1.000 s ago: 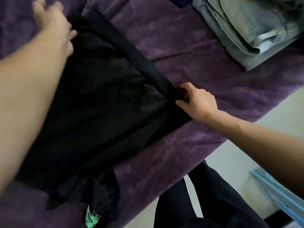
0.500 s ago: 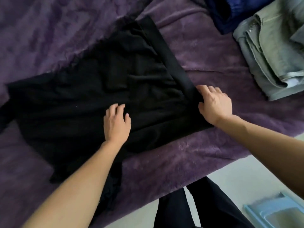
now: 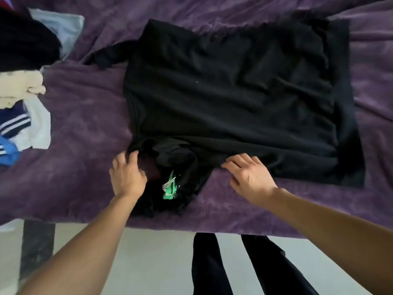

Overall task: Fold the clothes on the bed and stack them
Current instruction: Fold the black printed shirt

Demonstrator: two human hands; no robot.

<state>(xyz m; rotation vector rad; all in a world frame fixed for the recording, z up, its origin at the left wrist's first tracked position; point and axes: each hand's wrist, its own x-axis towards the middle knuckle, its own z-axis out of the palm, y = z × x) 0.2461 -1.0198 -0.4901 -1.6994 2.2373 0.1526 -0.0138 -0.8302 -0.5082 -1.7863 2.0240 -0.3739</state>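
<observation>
A black shirt lies spread flat on the purple bed cover, its near part bunched up and showing a green and white print. My left hand touches the bunched edge at the shirt's near left corner, fingers curled at the fabric. My right hand rests on the shirt's near edge with fingers spread and fairly straight. One sleeve sticks out at the far left.
A heap of unfolded clothes sits at the left: black, cream, white, and blue with white stripes. The bed's near edge runs across the bottom, with light floor and my dark trouser legs below it.
The view has swung left; the folded jeans stack is out of sight. Both hands have come back to the shirt's near edge, the left from its middle, the right from its right hem.
</observation>
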